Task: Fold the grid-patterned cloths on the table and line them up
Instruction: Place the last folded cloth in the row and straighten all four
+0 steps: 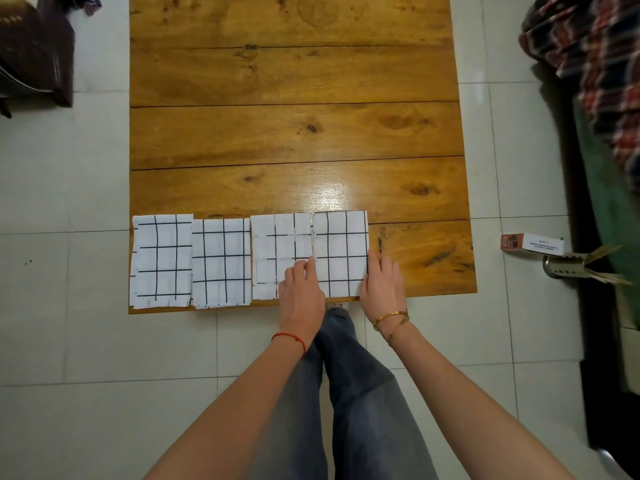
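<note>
Lower centre of frame, left hand (pixel 300 292) and right hand (pixel 382 284), fingers loosely flat, bracket the fourth folded grid cloth (pixel 341 252) to square it against the row on the wooden table (pixel 294 133).

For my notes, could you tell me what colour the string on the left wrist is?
Red: a thin red string circles the left wrist, clearest in the head view.
</note>
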Action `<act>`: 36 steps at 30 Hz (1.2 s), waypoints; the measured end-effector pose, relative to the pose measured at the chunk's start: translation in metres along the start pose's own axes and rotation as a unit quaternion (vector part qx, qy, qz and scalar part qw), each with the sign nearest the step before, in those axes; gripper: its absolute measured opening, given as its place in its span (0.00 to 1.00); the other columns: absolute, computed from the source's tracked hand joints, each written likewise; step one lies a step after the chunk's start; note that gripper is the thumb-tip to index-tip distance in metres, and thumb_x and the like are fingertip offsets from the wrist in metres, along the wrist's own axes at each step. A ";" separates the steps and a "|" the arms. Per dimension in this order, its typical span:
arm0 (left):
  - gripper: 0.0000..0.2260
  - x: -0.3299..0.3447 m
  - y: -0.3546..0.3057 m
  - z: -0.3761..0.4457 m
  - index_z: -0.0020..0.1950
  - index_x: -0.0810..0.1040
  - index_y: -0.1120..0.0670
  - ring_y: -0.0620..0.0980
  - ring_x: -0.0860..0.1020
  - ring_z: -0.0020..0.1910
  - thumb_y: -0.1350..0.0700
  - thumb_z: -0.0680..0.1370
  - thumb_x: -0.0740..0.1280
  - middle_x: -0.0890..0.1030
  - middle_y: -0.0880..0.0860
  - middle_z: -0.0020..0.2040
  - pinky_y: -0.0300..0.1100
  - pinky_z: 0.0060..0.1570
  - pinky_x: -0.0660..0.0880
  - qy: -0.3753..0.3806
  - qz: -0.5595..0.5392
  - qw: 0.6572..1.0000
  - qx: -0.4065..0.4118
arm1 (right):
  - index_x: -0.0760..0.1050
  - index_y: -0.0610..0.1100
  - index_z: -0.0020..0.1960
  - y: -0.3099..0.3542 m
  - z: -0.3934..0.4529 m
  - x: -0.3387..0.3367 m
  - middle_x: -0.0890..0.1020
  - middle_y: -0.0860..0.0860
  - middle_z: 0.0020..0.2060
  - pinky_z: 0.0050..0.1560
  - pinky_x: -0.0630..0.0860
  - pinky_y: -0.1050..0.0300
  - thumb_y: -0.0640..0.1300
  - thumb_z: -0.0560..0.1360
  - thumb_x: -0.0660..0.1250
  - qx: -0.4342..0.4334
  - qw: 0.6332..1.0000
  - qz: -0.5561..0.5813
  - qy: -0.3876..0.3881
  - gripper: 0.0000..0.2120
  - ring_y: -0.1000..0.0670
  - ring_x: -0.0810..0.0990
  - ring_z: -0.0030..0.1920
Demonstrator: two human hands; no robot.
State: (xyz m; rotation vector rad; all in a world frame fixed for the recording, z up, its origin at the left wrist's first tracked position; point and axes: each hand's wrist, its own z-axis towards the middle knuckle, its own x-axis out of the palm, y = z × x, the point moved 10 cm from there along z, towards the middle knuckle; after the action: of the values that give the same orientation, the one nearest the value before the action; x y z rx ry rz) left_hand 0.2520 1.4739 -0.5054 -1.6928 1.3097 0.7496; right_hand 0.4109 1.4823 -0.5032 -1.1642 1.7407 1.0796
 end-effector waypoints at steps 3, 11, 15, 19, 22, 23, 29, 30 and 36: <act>0.26 0.002 0.001 0.000 0.77 0.56 0.55 0.51 0.66 0.65 0.59 0.80 0.59 0.66 0.54 0.69 0.42 0.63 0.68 0.008 0.008 1.000 -0.002 | 0.63 0.39 0.71 0.003 -0.003 0.001 0.75 0.42 0.55 0.51 0.74 0.53 0.36 0.71 0.64 -0.006 1.000 -0.007 0.003 0.29 0.45 0.73 0.51; 0.25 -0.013 0.015 -0.003 0.77 0.58 0.55 0.50 0.66 0.66 0.59 0.80 0.59 0.66 0.53 0.69 0.43 0.64 0.69 -0.009 -0.006 1.000 -0.022 | 0.68 0.39 0.68 0.013 -0.004 -0.013 0.76 0.43 0.52 0.48 0.75 0.53 0.36 0.70 0.65 -0.019 0.999 -0.001 -0.037 0.26 0.46 0.74 0.49; 0.25 -0.033 0.045 -0.007 0.76 0.61 0.56 0.51 0.68 0.65 0.59 0.79 0.62 0.68 0.55 0.68 0.45 0.63 0.70 -0.032 0.005 0.998 -0.055 | 0.68 0.41 0.68 0.045 -0.005 -0.010 0.76 0.45 0.54 0.53 0.74 0.55 0.38 0.72 0.64 -0.077 0.997 -0.006 -0.007 0.25 0.47 0.74 0.52; 0.26 -0.042 0.079 -0.006 0.75 0.62 0.57 0.53 0.69 0.64 0.59 0.78 0.63 0.68 0.56 0.68 0.46 0.62 0.70 -0.042 0.025 0.995 -0.084 | 0.66 0.41 0.70 0.083 -0.002 0.006 0.75 0.45 0.55 0.53 0.74 0.54 0.39 0.73 0.62 -0.127 0.991 0.006 0.038 0.24 0.47 0.73 0.53; 0.26 -0.044 0.099 -0.007 0.75 0.62 0.58 0.53 0.70 0.62 0.60 0.77 0.64 0.69 0.56 0.67 0.46 0.59 0.70 -0.040 0.023 0.994 -0.098 | 0.68 0.40 0.68 0.096 -0.001 0.018 0.76 0.44 0.53 0.49 0.75 0.53 0.39 0.72 0.65 -0.113 0.992 0.002 0.053 0.25 0.46 0.74 0.50; 0.26 -0.045 0.103 -0.007 0.75 0.62 0.57 0.53 0.70 0.61 0.60 0.77 0.64 0.70 0.56 0.66 0.45 0.57 0.71 -0.039 0.021 0.994 -0.098 | 0.68 0.39 0.68 0.099 -0.002 0.021 0.77 0.43 0.52 0.48 0.75 0.53 0.38 0.71 0.66 -0.107 0.993 -0.003 0.054 0.26 0.45 0.75 0.49; 0.26 -0.038 0.109 -0.003 0.76 0.57 0.56 0.52 0.67 0.64 0.60 0.79 0.60 0.66 0.54 0.69 0.43 0.60 0.69 -0.006 0.025 0.998 -0.049 | 0.65 0.38 0.70 0.108 -0.005 0.031 0.74 0.42 0.56 0.52 0.73 0.52 0.39 0.72 0.65 -0.073 0.995 -0.026 0.066 0.28 0.44 0.74 0.54; 0.27 -0.038 0.109 -0.002 0.77 0.56 0.55 0.52 0.67 0.64 0.60 0.79 0.60 0.65 0.54 0.70 0.44 0.60 0.69 -0.002 0.022 0.999 -0.041 | 0.65 0.37 0.70 0.109 -0.005 0.031 0.75 0.42 0.56 0.51 0.73 0.52 0.39 0.71 0.65 -0.069 0.995 -0.027 0.063 0.28 0.44 0.74 0.53; 0.28 -0.043 0.117 -0.002 0.78 0.54 0.54 0.51 0.65 0.66 0.59 0.79 0.60 0.63 0.54 0.71 0.43 0.63 0.67 0.002 0.005 1.000 -0.009 | 0.69 0.37 0.66 0.117 -0.007 0.024 0.76 0.42 0.51 0.45 0.74 0.52 0.38 0.68 0.66 -0.045 0.998 -0.047 0.013 0.26 0.43 0.75 0.48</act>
State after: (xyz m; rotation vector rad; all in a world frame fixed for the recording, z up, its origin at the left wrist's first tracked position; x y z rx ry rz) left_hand 0.1273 1.4804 -0.4980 -1.7039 1.3199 0.7661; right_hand 0.2924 1.4946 -0.4953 -1.3061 1.6546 1.0997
